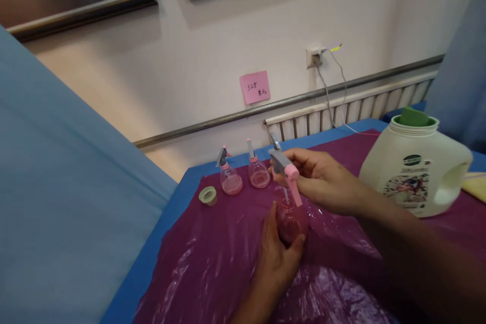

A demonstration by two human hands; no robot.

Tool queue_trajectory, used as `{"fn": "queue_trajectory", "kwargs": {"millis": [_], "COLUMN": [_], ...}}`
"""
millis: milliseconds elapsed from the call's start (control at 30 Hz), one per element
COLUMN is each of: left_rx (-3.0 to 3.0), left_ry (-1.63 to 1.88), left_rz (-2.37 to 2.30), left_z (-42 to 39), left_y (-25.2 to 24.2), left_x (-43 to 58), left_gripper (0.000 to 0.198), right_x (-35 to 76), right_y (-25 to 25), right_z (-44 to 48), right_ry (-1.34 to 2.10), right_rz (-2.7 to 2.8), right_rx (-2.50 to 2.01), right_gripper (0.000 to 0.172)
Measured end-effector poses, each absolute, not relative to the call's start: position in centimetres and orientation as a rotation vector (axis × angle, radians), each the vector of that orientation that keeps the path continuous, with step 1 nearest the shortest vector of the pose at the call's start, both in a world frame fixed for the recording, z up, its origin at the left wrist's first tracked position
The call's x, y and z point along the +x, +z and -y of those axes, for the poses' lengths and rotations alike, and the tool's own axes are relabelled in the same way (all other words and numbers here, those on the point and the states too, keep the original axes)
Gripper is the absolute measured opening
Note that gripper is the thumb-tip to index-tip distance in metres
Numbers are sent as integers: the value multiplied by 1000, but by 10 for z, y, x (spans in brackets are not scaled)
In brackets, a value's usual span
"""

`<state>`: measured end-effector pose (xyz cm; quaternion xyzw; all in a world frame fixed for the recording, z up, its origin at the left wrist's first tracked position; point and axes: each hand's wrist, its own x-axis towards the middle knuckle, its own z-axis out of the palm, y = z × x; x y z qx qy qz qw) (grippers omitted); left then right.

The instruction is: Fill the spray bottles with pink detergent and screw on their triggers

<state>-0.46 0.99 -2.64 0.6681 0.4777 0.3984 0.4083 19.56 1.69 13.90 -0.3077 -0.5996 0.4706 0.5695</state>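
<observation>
My left hand (279, 258) is wrapped round a small clear spray bottle (291, 223) that stands on the purple plastic sheet. Between the fingers of my right hand (322, 179) is a grey and pink spray nozzle (286, 166), tilted over the bottle's open mouth. Its thin dip tube reaches down into the neck. Left of my hands stand two similar spray bottles with pinkish liquid, a far-left spray bottle (231, 182) and a nearer spray bottle (259, 174), both with nozzles on. Another grey nozzle top (275, 140) shows behind my right hand, its lower part hidden.
A pale green cap (208, 195) lies left of the bottles. At right stands a large handled jug (412, 167) with something green in its mouth. The purple sheet (197, 273) covers a blue surface against the wall. A blue curtain (68, 187) hangs at left; a cable (327, 93) runs from the socket.
</observation>
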Motion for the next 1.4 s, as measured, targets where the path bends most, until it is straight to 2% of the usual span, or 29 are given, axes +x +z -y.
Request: {"fn": "queue_trajectory", "kwargs": {"millis": [133, 300, 467, 667, 1200, 1400], "left_rx": [1718, 1765, 1806, 1805, 1879, 1876], "left_ry": [963, 948, 958, 957, 952, 996], "left_rz": [-1227, -1212, -1166, -1145, -1170, -1139], "left_z": [-9, -7, -9, -7, -5, -8], "left_y": [-19, -17, -20, -18, -18, -15], "left_x": [-2, -2, -2, 0, 2, 5], "left_gripper": [98, 95, 91, 92, 88, 80], "right_x": [196, 202, 210, 211, 199, 173], "right_y": [119, 105, 83, 52, 21, 22], "right_z": [-33, -44, -35, -20, -22, -23], "right_ry": [1261, 1456, 1504, 1340, 1072, 1009], "right_rz": [1406, 1423, 1539, 1531, 1386, 1193], "right_rx": [-744, -772, -785, -784, -911, -993], "right_gripper": [25, 35, 30, 29, 29, 42]}}
